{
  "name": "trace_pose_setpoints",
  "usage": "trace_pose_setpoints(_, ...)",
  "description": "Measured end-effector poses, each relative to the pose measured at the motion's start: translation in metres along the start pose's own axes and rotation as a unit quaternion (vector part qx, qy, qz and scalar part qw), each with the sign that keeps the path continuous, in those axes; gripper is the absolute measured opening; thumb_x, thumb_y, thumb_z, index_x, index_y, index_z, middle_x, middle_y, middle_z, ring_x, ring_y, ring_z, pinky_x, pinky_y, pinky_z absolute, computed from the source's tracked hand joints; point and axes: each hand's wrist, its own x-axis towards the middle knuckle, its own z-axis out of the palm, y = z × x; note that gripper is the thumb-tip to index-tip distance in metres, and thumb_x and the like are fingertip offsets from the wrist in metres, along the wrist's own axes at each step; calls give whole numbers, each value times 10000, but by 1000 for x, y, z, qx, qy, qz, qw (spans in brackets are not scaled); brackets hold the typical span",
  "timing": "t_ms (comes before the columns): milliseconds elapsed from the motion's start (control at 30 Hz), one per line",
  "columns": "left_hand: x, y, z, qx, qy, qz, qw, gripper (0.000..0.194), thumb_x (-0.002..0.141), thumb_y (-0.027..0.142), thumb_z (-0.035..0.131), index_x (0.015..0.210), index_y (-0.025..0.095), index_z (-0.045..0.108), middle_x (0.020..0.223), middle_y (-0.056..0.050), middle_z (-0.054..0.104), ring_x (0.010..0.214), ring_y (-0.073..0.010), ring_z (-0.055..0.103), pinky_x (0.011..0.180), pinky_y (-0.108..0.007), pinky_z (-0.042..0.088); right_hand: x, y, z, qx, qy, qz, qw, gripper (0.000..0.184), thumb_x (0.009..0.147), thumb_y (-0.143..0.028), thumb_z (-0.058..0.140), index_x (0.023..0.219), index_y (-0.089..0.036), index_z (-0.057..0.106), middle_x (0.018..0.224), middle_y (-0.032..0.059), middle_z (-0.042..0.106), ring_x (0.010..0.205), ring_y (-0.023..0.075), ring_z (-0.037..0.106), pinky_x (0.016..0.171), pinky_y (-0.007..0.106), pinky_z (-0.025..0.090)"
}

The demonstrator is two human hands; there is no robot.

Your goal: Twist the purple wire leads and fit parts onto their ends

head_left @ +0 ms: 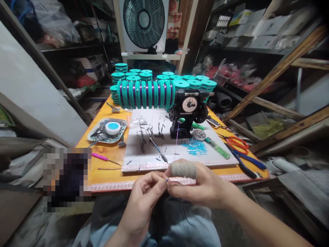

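Observation:
My left hand [149, 192] is closed, thumb and forefinger pinched together just past the table's front edge. My right hand [197, 187], with a grey wrap [183, 170] around a finger, is closed too, its fingertips meeting the left ones. Between them shows a small blue-banded piece [167, 179], mostly hidden by the fingers. A thin purple thread [177, 142] runs down toward my right hand from near a black winding machine [186, 113] with a dial. Just beyond the fingertips, a thin tool with a dark tip [163, 158] lies on the white board [151, 164].
Teal spools [145, 94] line the machine's shaft, and more teal discs [194, 83] stand behind. Small dark pieces and blue bits [194, 147] lie on the board. Blue-handled pliers [248, 163] and orange scissors [238, 144] are right; a metal tray [92, 136] and pink-handled tool [100, 156] are left.

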Motion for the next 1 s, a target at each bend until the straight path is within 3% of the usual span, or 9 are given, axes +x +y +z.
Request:
trace_pose_setpoints(133, 2, 2, 3, -17, -10, -14, 1000, 277, 826, 360, 727, 673, 166, 602, 707, -11, 578, 647, -111, 531, 595, -206, 420, 1, -5, -4, 71, 15, 50, 996, 120, 878, -249, 710, 967, -182, 665, 811, 6, 690, 708, 128, 645, 670, 230, 546)
trace_pose_setpoints(233, 2, 6, 0, 222, 14, 172, 959, 181, 890, 259, 643, 726, 182, 648, 899, -53, 588, 748, -144, 589, 588, -226, 450, 3, -11, -2, 61, 42, 14, 997, 49, 907, -236, 679, 915, -198, 709, 880, 26, 673, 781, 138, 645, 704, 242, 545)
trace_pose_setpoints(400, 0, 16, -10, 572, 92, 559, 594, 200, 810, -6, 662, 907, 169, 672, 817, -27, 617, 659, -133, 605, 713, -315, 470, 19, -14, 6, 30, 162, 15, 986, 137, 938, -160, 614, 869, -192, 728, 888, 37, 583, 739, 121, 593, 620, 235, 509)
trace_pose_setpoints(467, 0, 20, -14, 623, 60, 591, 509, 197, 807, -16, 664, 944, 125, 665, 813, -50, 695, 625, -131, 621, 738, -337, 446, 26, -11, 9, 16, 170, 25, 985, 113, 919, -147, 641, 862, -183, 731, 836, 28, 578, 722, 125, 586, 606, 240, 488)
trace_pose_setpoints(533, 1, 24, -16, 653, 4, 587, 479, 182, 826, 1, 642, 979, 98, 662, 884, -96, 759, 632, -143, 651, 740, -349, 425, 31, -9, 11, -2, 159, 35, 987, 107, 917, -149, 645, 867, -180, 735, 817, 30, 585, 703, 127, 581, 591, 243, 473)
trace_pose_setpoints(600, 3, 27, -17, 655, -32, 570, 496, 171, 833, 8, 625, 973, 101, 652, 930, -106, 779, 666, -155, 678, 750, -350, 417, 31, -8, 11, -13, 159, 35, 987, 107, 923, -156, 637, 870, -178, 727, 809, 32, 588, 691, 127, 576, 585, 243, 473)
trace_pose_setpoints(767, 3, 25, -17, 566, 21, 487, 665, 206, 831, -41, 602, 889, 156, 594, 869, -60, 722, 827, -157, 677, 820, -305, 465, 14, -9, 14, -58, 129, 12, 990, 189, 942, -105, 552, 1106, -101, 648, 953, 118, 615, 835, 180, 632, 706, 292, 559)
trace_pose_setpoints(933, -3, 18, -20, 529, 47, 419, 737, 179, 883, 2, 574, 894, 176, 610, 901, -45, 678, 910, -142, 632, 844, -245, 488, 2, -5, 22, -112, 83, -31, 990, 230, 953, -75, 514, 1142, -95, 645, 1010, 165, 652, 925, 235, 665, 747, 343, 595)
trace_pose_setpoints(1000, -3, 21, -20, 496, 37, 350, 794, 156, 904, 52, 567, 839, 186, 613, 899, -36, 680, 909, -140, 636, 794, -224, 490, 3, -3, 22, -106, 87, -55, 989, 210, 944, -57, 525, 1104, -99, 655, 1004, 154, 669, 918, 224, 668, 754, 331, 596)
